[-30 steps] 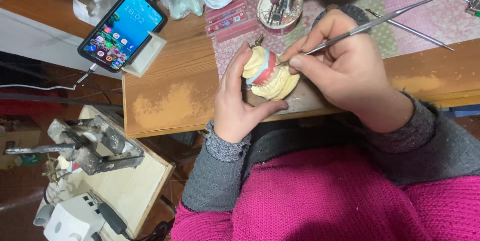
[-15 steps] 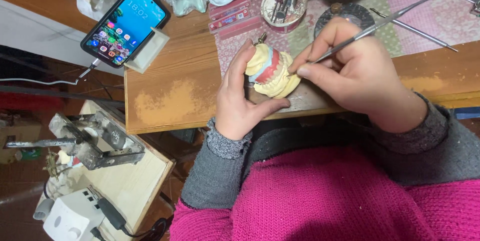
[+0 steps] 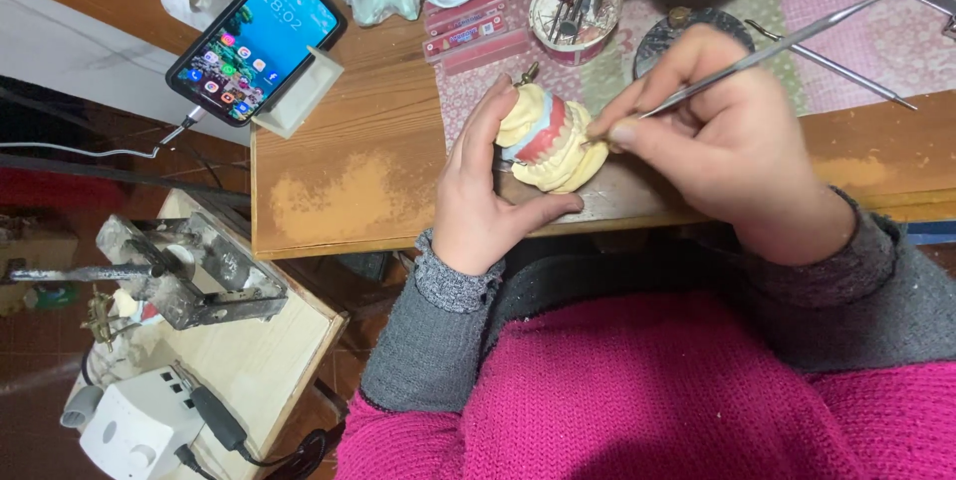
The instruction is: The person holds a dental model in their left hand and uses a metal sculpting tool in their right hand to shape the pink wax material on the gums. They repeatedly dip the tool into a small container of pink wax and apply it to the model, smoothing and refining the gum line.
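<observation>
Light is even and fairly bright over the wooden bench [image 3: 349, 171], soft, with weak shadows under the hands. The phone screen [image 3: 256, 40] glows at upper left (its glass shows slight glare). The lower left is dim. Focus is sharp centrally; edges bend slightly.

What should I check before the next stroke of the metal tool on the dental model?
1. Model held firm: ok. The left hand wraps the pale yellow dental model, thumb below, fingers behind.
2. Tool grip: ok. The right hand pinches the thin metal tool like a pen.
3. Tip placement: ok. The tip meets the model's right side beside the pink wax band.
4. Support: cannot tell. The model sits at the wooden bench edge; whether it rests on the bench is hidden.
5. Room for the handle: ok. The handle's far end rises above the spare instruments lying on the mat.
6. Phone: ok, propped well left of both hands.
</observation>
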